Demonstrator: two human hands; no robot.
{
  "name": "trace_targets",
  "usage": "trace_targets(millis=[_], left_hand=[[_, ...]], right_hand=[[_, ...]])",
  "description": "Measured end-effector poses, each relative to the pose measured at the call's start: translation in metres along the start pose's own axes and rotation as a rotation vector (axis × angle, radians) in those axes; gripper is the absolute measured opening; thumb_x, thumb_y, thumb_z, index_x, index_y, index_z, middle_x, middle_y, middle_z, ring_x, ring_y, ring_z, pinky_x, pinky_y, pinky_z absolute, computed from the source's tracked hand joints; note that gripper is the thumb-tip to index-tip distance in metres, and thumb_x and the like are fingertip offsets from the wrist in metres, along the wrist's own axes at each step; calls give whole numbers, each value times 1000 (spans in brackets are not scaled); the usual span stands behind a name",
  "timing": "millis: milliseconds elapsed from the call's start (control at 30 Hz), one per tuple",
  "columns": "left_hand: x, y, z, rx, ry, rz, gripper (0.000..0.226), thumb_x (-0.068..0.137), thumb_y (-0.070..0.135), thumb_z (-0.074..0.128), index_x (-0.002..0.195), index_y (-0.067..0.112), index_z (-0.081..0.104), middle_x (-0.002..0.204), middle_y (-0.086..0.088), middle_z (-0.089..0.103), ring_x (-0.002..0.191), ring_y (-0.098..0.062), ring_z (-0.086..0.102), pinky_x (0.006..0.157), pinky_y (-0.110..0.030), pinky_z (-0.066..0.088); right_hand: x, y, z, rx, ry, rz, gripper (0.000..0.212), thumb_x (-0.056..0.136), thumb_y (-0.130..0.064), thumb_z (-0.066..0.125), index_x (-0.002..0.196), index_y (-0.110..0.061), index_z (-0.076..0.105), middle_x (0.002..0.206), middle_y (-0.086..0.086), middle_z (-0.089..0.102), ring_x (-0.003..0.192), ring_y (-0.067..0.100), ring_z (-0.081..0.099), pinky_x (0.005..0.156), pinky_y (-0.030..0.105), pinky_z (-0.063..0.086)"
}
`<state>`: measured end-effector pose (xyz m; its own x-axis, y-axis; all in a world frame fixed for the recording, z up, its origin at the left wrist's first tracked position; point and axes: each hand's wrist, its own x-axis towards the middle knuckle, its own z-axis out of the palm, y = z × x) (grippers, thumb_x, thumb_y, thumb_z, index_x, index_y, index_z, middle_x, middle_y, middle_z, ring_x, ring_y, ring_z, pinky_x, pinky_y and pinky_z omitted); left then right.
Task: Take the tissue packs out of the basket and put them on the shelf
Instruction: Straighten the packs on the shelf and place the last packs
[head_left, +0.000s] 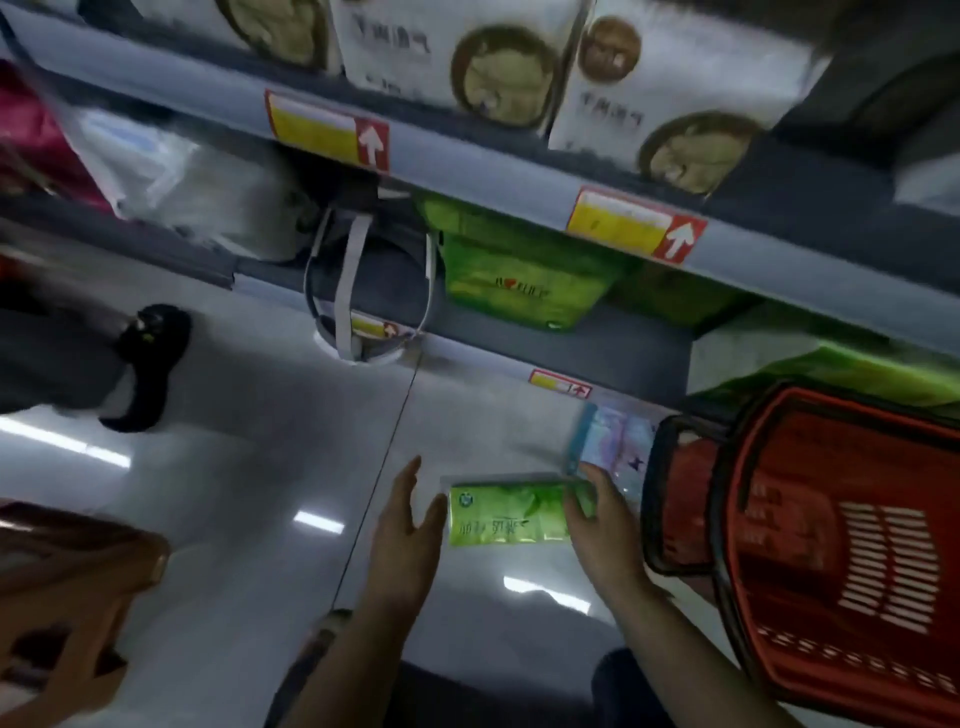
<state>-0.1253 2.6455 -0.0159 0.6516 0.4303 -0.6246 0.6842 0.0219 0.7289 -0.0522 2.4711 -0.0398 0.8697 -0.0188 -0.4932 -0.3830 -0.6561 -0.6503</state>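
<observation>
Green, flat, plastic-wrapped tissue pack lies with its long axis running left to right between the two hands, its right end pinched by the fingers of the right hand, while the left hand hovers just off its left end with fingers spread. Right of the gripping fingers sits a red plastic slatted basket; beyond the fingertips are grey metal shelves over a glossy pale tiled floor.

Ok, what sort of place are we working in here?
Most likely a shop aisle. The shelf edges carry yellow-and-red price tags, rows of packaged goods sit on them, and a red basket stands at the right. The right hand holds a green pack.
</observation>
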Motion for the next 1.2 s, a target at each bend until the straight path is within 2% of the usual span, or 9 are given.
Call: trace_targets(millis=[67, 200, 533, 800, 900, 967, 1033, 1133, 1200], left_hand=[[12, -26, 7, 28, -15, -31, 53, 98, 21, 50, 146, 30, 31, 152, -1, 35, 140, -19, 31, 114, -44, 29], [32, -73, 23, 65, -56, -105, 53, 98, 21, 49, 147, 31, 29, 153, -3, 33, 140, -25, 31, 114, -47, 29], [82, -164, 62, 34, -120, -340, 60, 98, 21, 51, 151, 26, 22, 157, -7, 25, 141, -29, 28, 113, -45, 27], [139, -198, 94, -199, -52, -543, 64, 98, 15, 49, 152, 24, 15, 157, -13, 21, 140, -32, 28, 108, -45, 28], [149, -200, 106, -320, -43, -639, 59, 99, 20, 48, 151, 24, 19, 150, -13, 36, 132, -31, 38, 104, -51, 30], [151, -202, 114, -327, -64, -615, 48, 98, 21, 48, 143, 23, 33, 138, -13, 47, 108, -24, 51, 91, -45, 36], [149, -203, 118, -294, -61, -567, 40, 95, 20, 53, 133, 17, 42, 118, -10, 53, 83, -11, 49, 76, -36, 36], [144, -209, 113, -259, -96, -585, 41, 83, 28, 54, 122, 19, 45, 100, -1, 54, 81, -12, 47, 74, -35, 34], [138, -214, 105, -258, -115, -613, 24, 95, 19, 46, 119, 22, 44, 99, 2, 52, 85, -12, 46, 83, -38, 31]], right_hand=[[11, 31, 18, -32, 1, 71, 43, 91, -5, 55, 133, -3, 47, 136, 17, 50, 126, 30, 46, 97, 27, 34], [35, 89, 44, -70, 36, 201, 51, 88, -7, 55, 138, -4, 43, 139, 20, 47, 127, 33, 44, 104, 35, 35], [91, 186, 86, -120, 120, 427, 60, 92, -28, 56, 146, -11, 33, 148, 17, 36, 134, 35, 37, 106, 37, 29], [124, 240, 107, 15, 108, 576, 62, 94, -44, 48, 146, -15, 32, 150, 15, 35, 135, 36, 36, 111, 43, 28], [123, 248, 112, 76, 121, 549, 54, 96, -39, 46, 143, -15, 36, 144, 17, 44, 128, 37, 44, 105, 43, 34], [125, 248, 113, 123, 152, 542, 49, 97, -36, 46, 141, -16, 39, 141, 16, 47, 126, 37, 46, 102, 40, 36], [127, 248, 111, 175, 175, 554, 44, 97, -32, 47, 138, -15, 44, 138, 14, 51, 123, 35, 48, 97, 34, 35], [121, 249, 110, 225, 218, 568, 35, 96, -31, 51, 127, -15, 53, 117, 9, 60, 101, 27, 58, 85, 31, 40], [111, 251, 107, 270, 212, 592, 27, 95, -34, 51, 118, -22, 54, 108, 3, 59, 91, 20, 55, 87, 38, 46]])
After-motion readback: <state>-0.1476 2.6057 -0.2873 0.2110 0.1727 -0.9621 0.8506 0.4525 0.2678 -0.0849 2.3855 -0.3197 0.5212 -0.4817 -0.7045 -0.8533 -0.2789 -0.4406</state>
